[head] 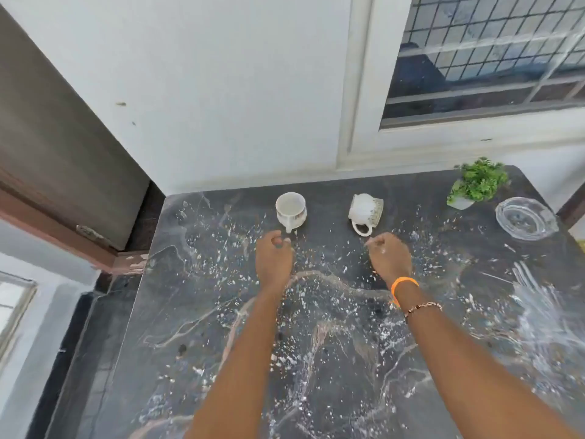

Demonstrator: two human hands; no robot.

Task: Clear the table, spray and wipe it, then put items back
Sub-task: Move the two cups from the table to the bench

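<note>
- The left hand [273,258], just left of the frame's centre, is loosely curled with its fingertips bunched together; it holds nothing I can make out, and it sits just below the handle of the upright cup [290,211].
- The right hand [390,256], just right of centre, is likewise loosely curled and empty as far as I can see, just below the handle of the tipped cup [365,212], which lies on its side.
- Both forearms reach up from the bottom edge, roughly parallel, wrists nearly level; the right wrist wears an orange band [403,283] and a beaded bracelet [422,308].
- The step in hand looks like clearing: neither cup is gripped yet. It would go best to take each by its handle, righting the tipped one as it lifts, and carry both clear.
- The table [202,359], dark marble, is strewn with white crumbs around and below the hands.
- Towards the upper right stand a small potted plant [478,182] and, beside it, a glass dish [525,218]; these too need removing before spraying.
</note>
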